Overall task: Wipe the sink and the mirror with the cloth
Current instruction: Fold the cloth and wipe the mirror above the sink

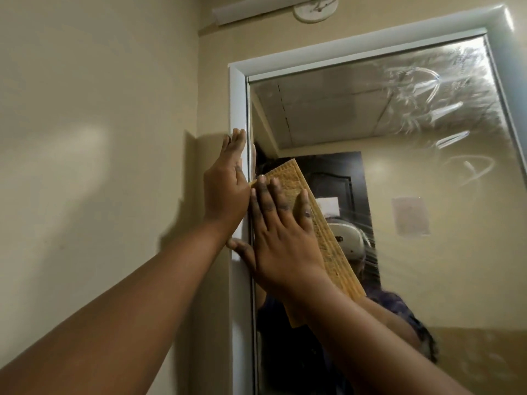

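The right hand (282,238) pressed a soft, light cloth (299,201) flat-fingered against the fragile mirror (399,166); the left hand (225,186), fingers straight, braced the frame (238,95).

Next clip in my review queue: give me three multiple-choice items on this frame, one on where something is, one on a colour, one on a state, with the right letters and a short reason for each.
1. Where does the left hand rest?
A. on the white frame at the mirror's left edge
B. on the ceiling
C. on a tap

2. What colour is the cloth?
A. blue
B. yellow-tan
C. black

3. How is the glass in the upper right of the mirror?
A. cracked
B. covered with paper
C. streaked with smear marks

Answers:
1 A, the left palm and fingers lie flat along the frame.
2 B, the waffle-textured cloth under the right hand is yellow-tan.
3 C, curved whitish wipe streaks show across that area.
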